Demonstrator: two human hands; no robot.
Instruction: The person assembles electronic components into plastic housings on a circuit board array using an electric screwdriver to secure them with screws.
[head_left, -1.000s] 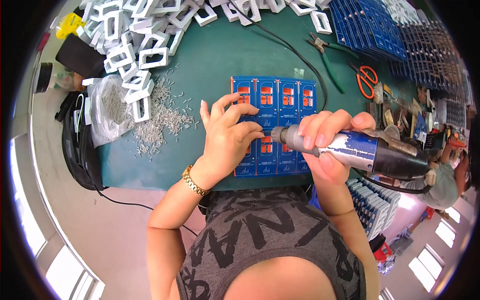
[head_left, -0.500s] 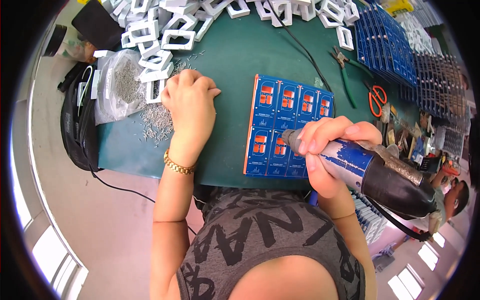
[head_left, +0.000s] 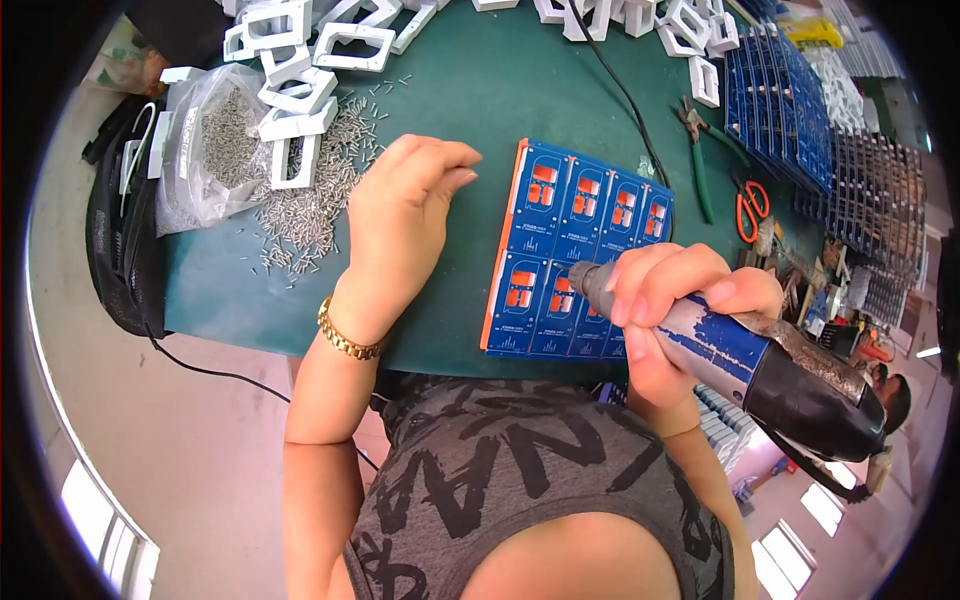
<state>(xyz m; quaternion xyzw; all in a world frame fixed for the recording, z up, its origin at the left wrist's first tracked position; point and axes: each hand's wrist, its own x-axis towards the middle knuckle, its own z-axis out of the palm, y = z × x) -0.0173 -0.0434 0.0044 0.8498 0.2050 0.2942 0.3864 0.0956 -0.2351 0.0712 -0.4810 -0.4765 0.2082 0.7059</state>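
My right hand [head_left: 680, 310] is wrapped round an electric screwdriver [head_left: 725, 350] with a worn blue and silver body and a black rear end. Its tip points left, over the lower row of a blue circuit board panel [head_left: 545, 245] that has orange parts showing through its cutouts. Whether the tip touches the board I cannot tell. My left hand [head_left: 405, 215] hovers between the screw pile and the panel, thumb and forefinger brought together; anything pinched there is too small to make out. Loose silver screws [head_left: 310, 210] lie heaped left of that hand.
A clear plastic bag of screws [head_left: 225, 140] stands at the left, with white plastic frames [head_left: 355, 47] beyond it. To the right lie green-handled pliers [head_left: 697, 150], orange-handled scissors [head_left: 750, 210] and stacked blue boards [head_left: 780, 105]. A black cable [head_left: 625, 95] crosses the green tabletop.
My left hand has come away from the screw pile toward the panel, thumb and forefinger together. The screwdriver remains over the panel in my right hand. The whole view has shifted slightly.
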